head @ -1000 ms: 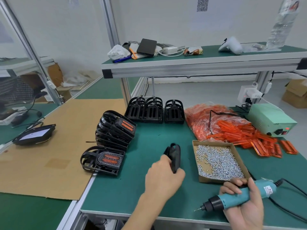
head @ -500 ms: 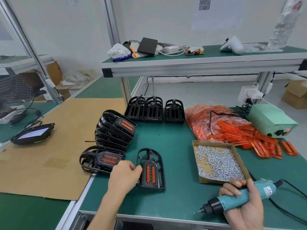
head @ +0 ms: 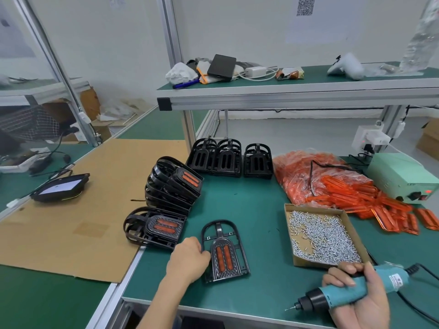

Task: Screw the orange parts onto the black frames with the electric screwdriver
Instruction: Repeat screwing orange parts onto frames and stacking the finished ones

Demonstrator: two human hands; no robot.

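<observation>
Nearest the camera, the right hand (head: 363,295) has its fingers (head: 338,280) wrapped around the teal electric screwdriver (head: 344,292), held above the green counter (head: 261,210) with its bit pointing down and left. To the left, the left hand (head: 187,260) rests on the counter with fingers curled against the left edge of a black frame (head: 224,250) lying flat, two orange parts (head: 222,258) seated in its lower half. Whether the fingers actually pinch the frame cannot be told. Just right of the frame sits a cardboard tray of screws (head: 323,236). Left of the frame lies a finished frame (head: 156,227), with a leaning stack of finished frames (head: 173,184) behind it. Farther back are loose orange parts (head: 389,212), a bag of orange parts (head: 308,174), three stacks of bare black frames (head: 229,159), and a pale green power supply (head: 403,176) at the far right.
</observation>
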